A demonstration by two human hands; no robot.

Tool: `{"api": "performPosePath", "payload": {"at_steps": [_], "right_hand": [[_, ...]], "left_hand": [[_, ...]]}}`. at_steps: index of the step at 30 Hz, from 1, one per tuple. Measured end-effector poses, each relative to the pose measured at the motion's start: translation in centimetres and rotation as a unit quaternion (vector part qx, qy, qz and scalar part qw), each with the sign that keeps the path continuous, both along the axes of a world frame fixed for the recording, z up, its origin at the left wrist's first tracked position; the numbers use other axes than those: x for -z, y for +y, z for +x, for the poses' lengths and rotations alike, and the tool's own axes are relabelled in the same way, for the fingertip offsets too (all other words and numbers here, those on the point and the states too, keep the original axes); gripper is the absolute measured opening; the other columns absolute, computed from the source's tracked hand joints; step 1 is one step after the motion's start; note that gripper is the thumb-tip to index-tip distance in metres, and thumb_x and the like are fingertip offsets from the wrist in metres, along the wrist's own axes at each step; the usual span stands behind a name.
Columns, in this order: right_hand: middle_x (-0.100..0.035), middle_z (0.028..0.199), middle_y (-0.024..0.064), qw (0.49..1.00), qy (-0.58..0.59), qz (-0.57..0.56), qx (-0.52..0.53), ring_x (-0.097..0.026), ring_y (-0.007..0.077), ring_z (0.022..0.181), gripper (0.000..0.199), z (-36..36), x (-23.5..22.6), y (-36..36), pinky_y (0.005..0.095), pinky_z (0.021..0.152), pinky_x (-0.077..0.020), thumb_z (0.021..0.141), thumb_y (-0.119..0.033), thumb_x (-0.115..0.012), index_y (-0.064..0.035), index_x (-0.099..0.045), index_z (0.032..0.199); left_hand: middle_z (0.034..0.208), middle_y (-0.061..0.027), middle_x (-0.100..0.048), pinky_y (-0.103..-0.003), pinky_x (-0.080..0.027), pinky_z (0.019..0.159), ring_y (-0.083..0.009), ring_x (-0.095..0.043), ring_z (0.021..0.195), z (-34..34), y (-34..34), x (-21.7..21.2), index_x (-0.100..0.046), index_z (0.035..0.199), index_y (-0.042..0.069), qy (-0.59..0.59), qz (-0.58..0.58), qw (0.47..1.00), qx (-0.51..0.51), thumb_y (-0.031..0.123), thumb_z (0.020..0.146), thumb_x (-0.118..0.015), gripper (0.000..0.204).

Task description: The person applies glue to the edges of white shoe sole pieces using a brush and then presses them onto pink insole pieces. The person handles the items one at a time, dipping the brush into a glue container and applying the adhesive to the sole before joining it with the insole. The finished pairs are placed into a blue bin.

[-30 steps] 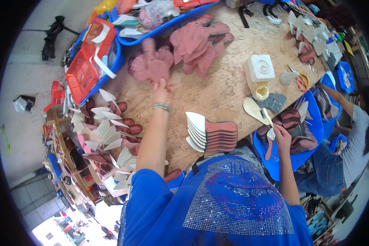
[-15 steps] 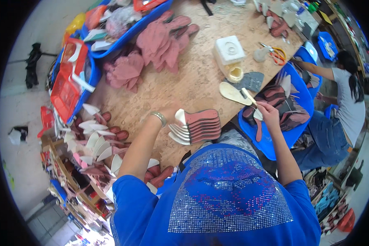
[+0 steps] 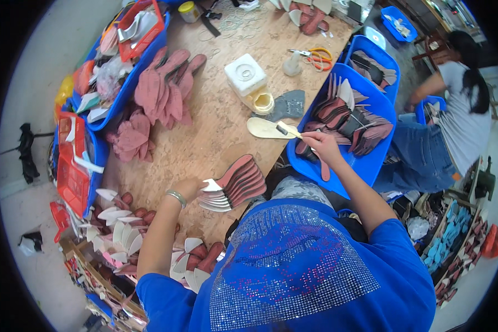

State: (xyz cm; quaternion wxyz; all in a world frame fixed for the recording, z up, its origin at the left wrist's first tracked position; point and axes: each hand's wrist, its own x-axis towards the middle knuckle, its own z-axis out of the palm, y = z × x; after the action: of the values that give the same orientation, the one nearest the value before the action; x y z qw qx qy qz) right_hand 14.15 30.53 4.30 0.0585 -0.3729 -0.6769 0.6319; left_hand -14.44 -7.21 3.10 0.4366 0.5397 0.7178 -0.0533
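Note:
My right hand [image 3: 322, 146] grips a small brush [image 3: 294, 133] with a pale handle. Its dark bristle end is over a cream, sole-shaped piece [image 3: 264, 128] lying near the table's right edge. My left hand [image 3: 187, 188], with a bracelet at its wrist, is at the white ends of a fanned stack of red and black insoles [image 3: 239, 182]; its fingers are too unclear to read. Beyond the cream piece stands a white container [image 3: 245, 74] with an open, yellowish round mouth [image 3: 263, 102], beside a dark grey flat piece [image 3: 289, 105].
Blue bins [image 3: 383, 145] of insoles stand at the right, near a co-worker [image 3: 454, 110]. Orange-handled scissors [image 3: 318, 58] and a small bottle [image 3: 292, 64] are farther back. Reddish pieces [image 3: 169, 88] lie at the left, beside a blue bin [image 3: 128, 88]; more white-tipped insoles [image 3: 127, 232] are nearer.
The view has shifted, moving table items leftward. My left hand has drawn toward the stack's white ends, and the insoles now slant upward to the right. My right hand keeps the brush at the cream piece.

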Motion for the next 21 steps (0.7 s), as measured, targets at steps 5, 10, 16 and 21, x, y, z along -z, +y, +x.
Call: {"api": "performPosePath", "payload": {"at_steps": [5,10,16,21], "right_hand": [[-0.068,0.08,0.0018,0.996,0.023,0.084,-0.011,-0.058,0.0063,0.068,0.024,-1.4,2.0,1.9,0.0222,0.064,-0.0473,0.085,-0.016,-0.065,0.0005,-0.069,0.102],[-0.067,0.071,0.0099,0.957,-0.013,0.279,-0.071,-0.063,0.0162,0.06,0.022,-6.7,2.0,3.7,0.0301,0.058,-0.05,0.082,-0.026,-0.065,-0.0115,-0.072,0.097],[-0.068,0.078,0.0123,0.871,-0.075,0.45,-0.183,-0.066,0.0303,0.071,0.021,-12.7,2.0,4.4,0.0402,0.064,-0.0533,0.081,-0.027,-0.058,-0.0146,-0.073,0.088],[-0.068,0.08,0.0115,0.819,-0.159,0.486,-0.261,-0.066,0.0287,0.073,0.023,-15.0,1.7,3.8,0.0403,0.068,-0.0535,0.083,-0.028,-0.055,-0.0145,-0.072,0.09]], "left_hand": [[0.093,-0.0095,-0.065,-0.035,-0.048,0.074,-0.0242,-0.063,0.085,2.0,1.8,-4.6,-0.059,0.113,0.007,-0.075,0.094,0.953,-0.276,0.023,0.091,-0.055,0.028],[0.088,-0.0007,-0.064,-0.02,-0.042,0.05,-0.0073,-0.059,0.065,8.9,2.9,-3.9,-0.055,0.115,0.005,-0.296,0.204,0.728,-0.584,0.028,0.098,-0.046,0.03],[0.093,-0.0034,-0.066,-0.019,-0.038,0.044,-0.0094,-0.06,0.059,15.1,5.0,-1.5,-0.052,0.116,0.008,-0.375,0.198,0.561,-0.711,0.032,0.098,-0.046,0.031],[0.095,-0.0043,-0.066,-0.019,-0.037,0.044,-0.0097,-0.059,0.06,17.2,6.8,-1.3,-0.051,0.116,0.008,-0.393,0.205,0.519,-0.731,0.033,0.098,-0.046,0.031]]}}
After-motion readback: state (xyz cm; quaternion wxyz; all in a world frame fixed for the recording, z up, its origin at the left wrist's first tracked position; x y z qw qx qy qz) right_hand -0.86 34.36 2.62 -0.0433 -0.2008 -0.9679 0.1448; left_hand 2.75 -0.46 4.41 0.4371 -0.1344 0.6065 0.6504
